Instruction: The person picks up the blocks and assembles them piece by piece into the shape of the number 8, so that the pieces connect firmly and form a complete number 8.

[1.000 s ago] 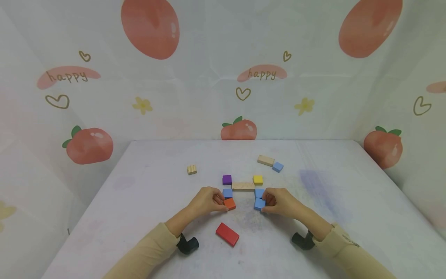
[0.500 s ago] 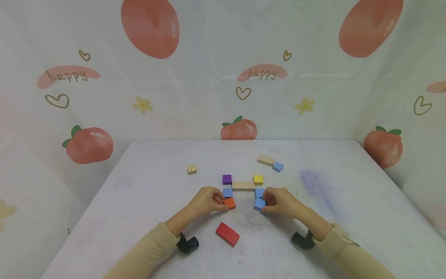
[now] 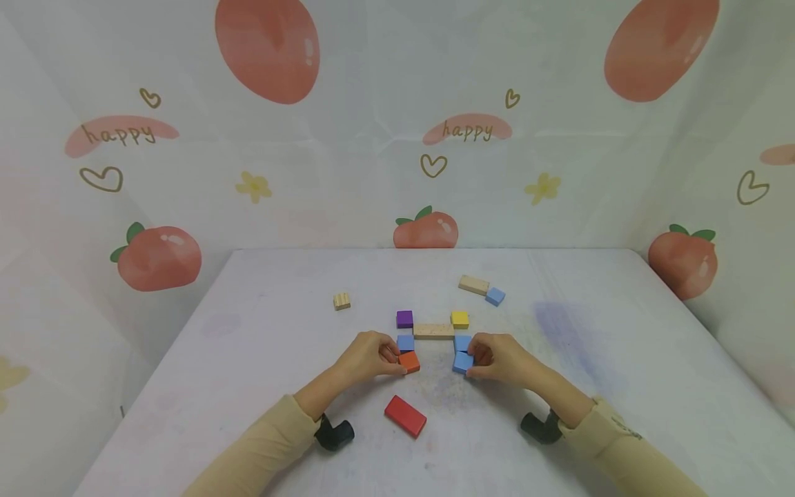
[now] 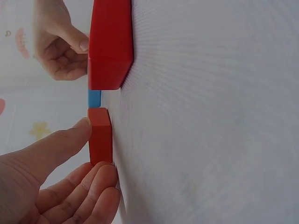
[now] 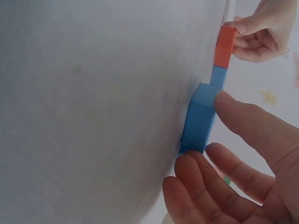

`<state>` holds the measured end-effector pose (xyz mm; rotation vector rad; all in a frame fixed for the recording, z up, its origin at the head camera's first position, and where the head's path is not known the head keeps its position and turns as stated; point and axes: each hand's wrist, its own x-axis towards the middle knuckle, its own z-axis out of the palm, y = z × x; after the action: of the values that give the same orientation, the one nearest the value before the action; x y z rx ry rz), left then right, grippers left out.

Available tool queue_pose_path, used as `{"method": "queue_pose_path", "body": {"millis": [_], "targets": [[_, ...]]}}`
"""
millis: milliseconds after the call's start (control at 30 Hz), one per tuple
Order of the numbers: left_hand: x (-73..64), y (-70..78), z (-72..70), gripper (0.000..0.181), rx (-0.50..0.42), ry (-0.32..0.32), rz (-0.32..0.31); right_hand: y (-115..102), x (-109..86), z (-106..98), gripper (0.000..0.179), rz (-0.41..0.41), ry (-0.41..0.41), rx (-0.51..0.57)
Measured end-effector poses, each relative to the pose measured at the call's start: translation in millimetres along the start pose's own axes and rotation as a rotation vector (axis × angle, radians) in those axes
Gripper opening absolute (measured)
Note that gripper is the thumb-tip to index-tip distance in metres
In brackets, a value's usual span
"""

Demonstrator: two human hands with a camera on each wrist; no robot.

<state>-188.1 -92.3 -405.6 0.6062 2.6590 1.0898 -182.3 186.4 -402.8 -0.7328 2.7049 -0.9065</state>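
My left hand [image 3: 373, 357] pinches a small orange block [image 3: 409, 362] [image 4: 100, 135] that lies on the white table [image 3: 261, 345], thumb and fingers on its sides. My right hand [image 3: 497, 357] pinches a blue block [image 3: 462, 362] [image 5: 200, 117] the same way. Behind them lie two more blue blocks [image 3: 406, 343] [image 3: 462, 343], a long wooden bar [image 3: 433, 331], a purple cube [image 3: 404, 319] and a yellow cube [image 3: 459, 319], set in a U shape. A red rectangular block [image 3: 405, 416] [image 4: 110, 42] lies nearer me, between my forearms.
A small wooden block [image 3: 341, 301] lies apart at the left. A wooden bar [image 3: 474, 285] and a blue cube [image 3: 495, 296] sit at the back right. Printed fabric walls enclose the table on three sides.
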Motion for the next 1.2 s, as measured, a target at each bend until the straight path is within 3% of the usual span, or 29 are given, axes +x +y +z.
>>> {"method": "queue_pose_path", "body": {"millis": [233,467,867,1200], "targets": [[-0.2,0.6,0.1,0.027,-0.001,-0.003,-0.023,-5.3,-0.4,-5.1,0.022,-0.015,0.036,-0.027],[-0.2,0.8,0.6,0.027,-0.010,-0.001,-0.034,-20.6,-1.7,-2.1,0.020,-0.067,0.023,0.003],[0.5,-0.1,1.2,0.028,-0.008,-0.002,-0.038,-41.1,-1.2,24.3,0.027,-0.142,-0.118,0.195],[0.4,-0.2,0.3,0.026,-0.018,-0.002,-0.025,-58.3,1.2,43.3,0.031,-0.086,-0.234,0.215]]}}
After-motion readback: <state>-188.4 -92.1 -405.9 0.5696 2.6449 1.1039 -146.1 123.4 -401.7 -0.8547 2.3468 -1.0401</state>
